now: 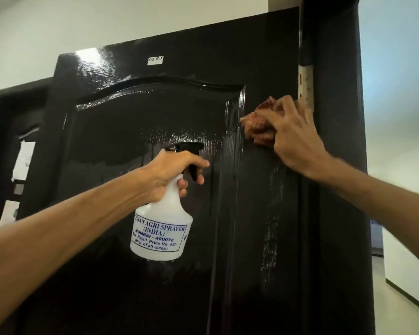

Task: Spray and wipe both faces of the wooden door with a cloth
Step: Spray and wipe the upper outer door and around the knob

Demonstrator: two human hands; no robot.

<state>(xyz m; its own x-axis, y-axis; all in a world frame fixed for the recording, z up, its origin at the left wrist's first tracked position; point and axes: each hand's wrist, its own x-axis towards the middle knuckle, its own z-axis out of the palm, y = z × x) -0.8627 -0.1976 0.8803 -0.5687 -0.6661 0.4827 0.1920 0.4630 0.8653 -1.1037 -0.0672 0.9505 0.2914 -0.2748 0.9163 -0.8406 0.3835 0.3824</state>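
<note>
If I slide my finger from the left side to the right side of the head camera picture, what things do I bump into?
White paper → spray bottle, held by the left hand → reddish cloth → right hand, holding it against the door.

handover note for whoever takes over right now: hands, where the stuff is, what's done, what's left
Left hand grips the neck of the white plastic spray bottle, which is aimed at the door.
Right hand holds the bunched reddish-brown cloth against the glossy dark wooden door, on its right stile.
Done: this face is sprayed; wet streaks show on the panel and stile.
Left: wipe the streaks below the cloth, then do the other face, which is out of view.
</note>
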